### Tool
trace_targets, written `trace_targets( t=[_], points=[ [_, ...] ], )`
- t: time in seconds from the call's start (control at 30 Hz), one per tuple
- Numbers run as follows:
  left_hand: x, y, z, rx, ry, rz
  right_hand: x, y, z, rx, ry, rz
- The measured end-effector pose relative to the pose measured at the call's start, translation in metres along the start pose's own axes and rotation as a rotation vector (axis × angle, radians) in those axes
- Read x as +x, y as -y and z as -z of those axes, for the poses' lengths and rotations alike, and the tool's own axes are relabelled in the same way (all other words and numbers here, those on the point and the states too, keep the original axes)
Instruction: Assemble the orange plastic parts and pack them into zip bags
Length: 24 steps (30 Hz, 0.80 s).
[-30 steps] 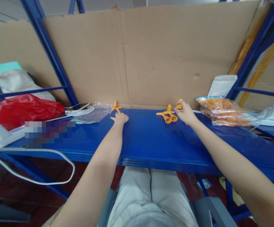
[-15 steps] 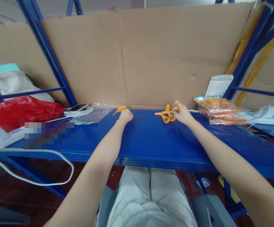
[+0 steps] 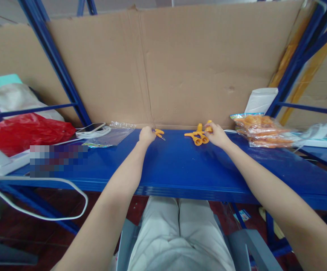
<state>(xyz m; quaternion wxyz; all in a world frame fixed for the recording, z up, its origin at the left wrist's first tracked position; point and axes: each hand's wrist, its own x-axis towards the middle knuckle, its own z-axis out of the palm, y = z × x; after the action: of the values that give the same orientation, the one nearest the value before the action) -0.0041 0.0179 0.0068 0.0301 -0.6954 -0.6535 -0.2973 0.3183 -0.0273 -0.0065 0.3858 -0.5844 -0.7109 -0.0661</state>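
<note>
My left hand (image 3: 147, 137) is closed on a small orange-handled corkscrew (image 3: 159, 132), whose metal spiral points to the right and slightly down. Over to the right, the fingers of my right hand (image 3: 219, 136) pinch an orange plastic cone piece (image 3: 209, 128), partly covered by those fingers. Just left of that hand lie several orange funnel-shaped pieces (image 3: 197, 141) in a cluster, two with their open ends facing me. Both hands are near the back of the blue shelf (image 3: 180, 165).
Bagged orange pieces (image 3: 262, 130) are stacked at the right, with a white card behind. At left lie a clear plastic bag (image 3: 121, 133), a phone (image 3: 97, 127) on coiled white cable and a red bag (image 3: 30, 131). A cardboard sheet (image 3: 208, 67) closes off the back.
My left hand has turned over the corkscrew, which pointed left and now points right of the hand. The right hand stays in nearly the same place with its orange piece.
</note>
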Motion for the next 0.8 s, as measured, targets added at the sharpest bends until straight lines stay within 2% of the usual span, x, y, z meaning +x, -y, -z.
trace_targets(
  t=[0.1, 0.2, 0.37, 0.6, 0.8],
  points=[
    [0.003, 0.014, -0.009, 0.061, 0.071, 0.039, -0.001, 0.002, 0.0, 0.011, 0.014, 0.023],
    [0.004, 0.019, -0.017, 0.082, 0.121, 0.081, -0.001, 0.004, -0.001, 0.016, 0.023, 0.028],
    [0.005, 0.012, -0.016, 0.066, 0.09, 0.099, 0.0, 0.003, -0.004, 0.031, 0.017, 0.062],
    [0.006, 0.004, -0.015, -0.091, 0.058, 0.207, 0.0, 0.004, -0.004, 0.019, 0.026, 0.052],
    [0.01, 0.011, -0.024, -0.275, 0.127, 0.075, -0.002, 0.009, -0.002, 0.027, 0.023, 0.061]
  ],
)
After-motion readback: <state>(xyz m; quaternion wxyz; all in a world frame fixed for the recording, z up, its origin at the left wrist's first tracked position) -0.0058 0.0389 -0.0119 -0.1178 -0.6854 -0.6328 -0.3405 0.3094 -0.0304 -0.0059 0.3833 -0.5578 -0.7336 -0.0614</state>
